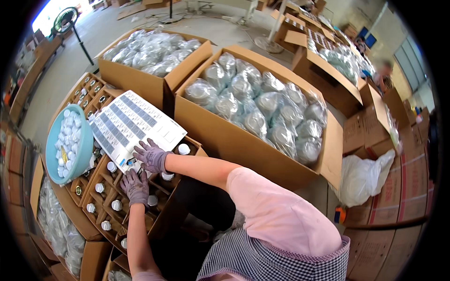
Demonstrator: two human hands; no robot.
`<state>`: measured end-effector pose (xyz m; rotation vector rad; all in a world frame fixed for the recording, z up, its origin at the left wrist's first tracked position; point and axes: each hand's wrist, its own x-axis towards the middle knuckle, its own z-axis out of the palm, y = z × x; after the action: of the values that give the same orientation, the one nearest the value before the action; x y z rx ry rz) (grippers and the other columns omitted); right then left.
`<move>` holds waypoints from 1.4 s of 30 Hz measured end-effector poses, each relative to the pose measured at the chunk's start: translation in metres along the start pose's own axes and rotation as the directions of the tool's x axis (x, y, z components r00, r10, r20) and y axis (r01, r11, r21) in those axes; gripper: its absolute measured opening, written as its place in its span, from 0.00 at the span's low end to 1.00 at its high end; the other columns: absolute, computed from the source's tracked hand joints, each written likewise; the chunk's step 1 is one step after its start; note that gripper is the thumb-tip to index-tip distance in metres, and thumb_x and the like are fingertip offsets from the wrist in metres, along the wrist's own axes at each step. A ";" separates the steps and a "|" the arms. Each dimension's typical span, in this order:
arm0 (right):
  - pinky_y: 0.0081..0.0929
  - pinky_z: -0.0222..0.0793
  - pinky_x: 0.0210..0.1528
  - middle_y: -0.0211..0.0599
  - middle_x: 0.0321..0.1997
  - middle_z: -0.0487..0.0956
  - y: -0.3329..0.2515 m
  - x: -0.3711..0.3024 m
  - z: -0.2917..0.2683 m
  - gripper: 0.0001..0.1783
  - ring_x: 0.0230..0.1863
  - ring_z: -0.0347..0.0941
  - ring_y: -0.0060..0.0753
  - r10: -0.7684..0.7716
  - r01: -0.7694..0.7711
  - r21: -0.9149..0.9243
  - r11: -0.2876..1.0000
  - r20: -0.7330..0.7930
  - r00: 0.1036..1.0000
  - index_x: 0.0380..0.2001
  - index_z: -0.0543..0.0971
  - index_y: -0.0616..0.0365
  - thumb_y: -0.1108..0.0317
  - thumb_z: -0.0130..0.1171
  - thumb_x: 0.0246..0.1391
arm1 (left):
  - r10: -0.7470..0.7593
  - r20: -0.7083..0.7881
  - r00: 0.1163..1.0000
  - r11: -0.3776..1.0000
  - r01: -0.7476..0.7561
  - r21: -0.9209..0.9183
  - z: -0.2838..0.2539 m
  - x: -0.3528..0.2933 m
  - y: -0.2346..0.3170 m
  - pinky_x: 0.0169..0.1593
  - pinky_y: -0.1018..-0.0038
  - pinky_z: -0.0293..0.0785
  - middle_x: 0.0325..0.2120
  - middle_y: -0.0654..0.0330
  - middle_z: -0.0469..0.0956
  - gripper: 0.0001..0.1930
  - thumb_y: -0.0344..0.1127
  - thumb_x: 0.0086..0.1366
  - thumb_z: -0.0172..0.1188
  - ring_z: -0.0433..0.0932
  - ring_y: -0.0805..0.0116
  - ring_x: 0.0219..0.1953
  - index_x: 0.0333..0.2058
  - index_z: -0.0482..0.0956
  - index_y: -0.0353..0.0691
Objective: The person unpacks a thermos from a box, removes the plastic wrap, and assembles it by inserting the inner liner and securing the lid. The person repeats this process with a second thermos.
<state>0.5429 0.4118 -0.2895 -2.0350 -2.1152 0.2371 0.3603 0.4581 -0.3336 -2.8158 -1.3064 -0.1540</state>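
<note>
Pink sleeve [281,210] is filling the foreground. Both gloved hands are hovering over a divided box [117,196] of white-capped bottles [116,205]. Right hand [151,156] is lying half open on the label sheet's [133,122] near edge; left hand [135,186] is spreading flat on bottle tops, gripping nothing. Blue bowl [52,150] of caps is sitting just left.

Two big open cardboard cartons [243,140] side by side on the floor, heaped with clear plastic-wrapped bundles [255,105]. Farther right, more open cartons [328,77] of the same. Light blue bowl [86,145] full of white caps [69,140] at left. White plastic bag [363,178] near stacked boxes at right.
</note>
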 end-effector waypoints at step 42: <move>0.42 0.73 0.50 0.59 0.48 0.77 0.191 -0.503 -0.076 0.25 0.45 0.78 0.54 0.761 -0.798 0.362 0.482 0.278 0.586 0.47 0.75 0.64 0.51 0.45 0.64 | 0.025 0.169 0.985 0.530 0.130 -0.838 -0.225 -0.094 0.201 0.57 0.66 0.75 0.44 0.49 0.81 0.18 0.37 0.74 0.49 0.80 0.60 0.48 0.49 0.78 0.25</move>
<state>0.7646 -0.0839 -0.2788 -2.5141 -0.8155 0.8661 0.4366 0.2411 -0.1176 -3.6340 -1.7085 -0.8042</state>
